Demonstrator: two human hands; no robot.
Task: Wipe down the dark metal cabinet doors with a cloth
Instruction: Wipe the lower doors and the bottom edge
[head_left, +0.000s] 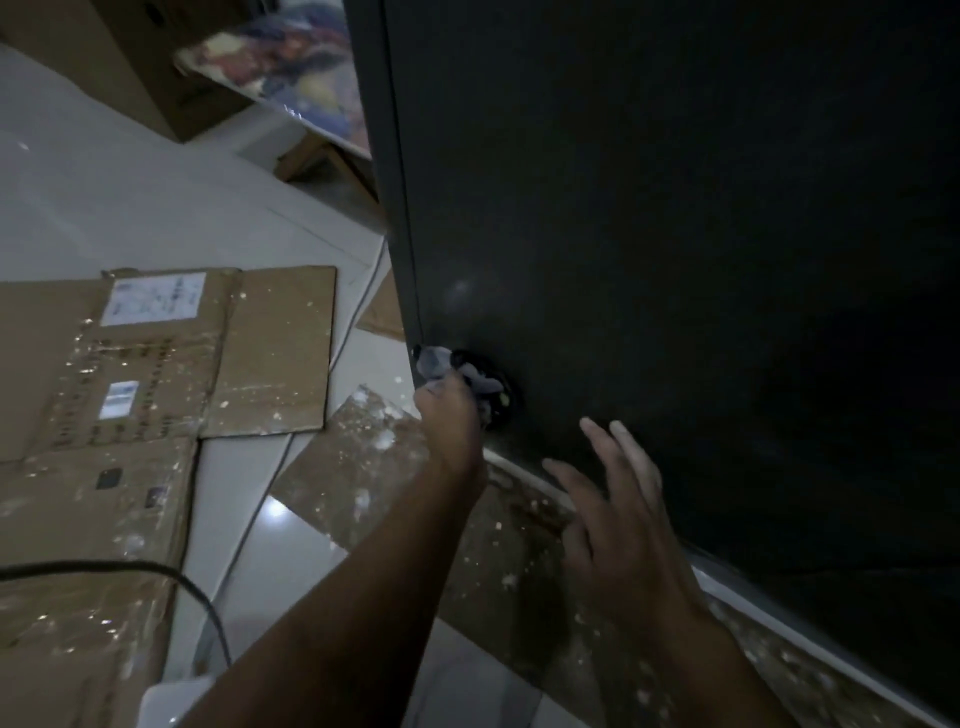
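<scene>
Low on the cabinet door (675, 234), left hand (451, 418) grips the cloth (475, 375); right hand (618, 525) hovers spread.

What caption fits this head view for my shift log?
Left hand holds a grey cloth against the lower corner of the dark cabinet door; right hand open, fingers spread, nearby.
</scene>
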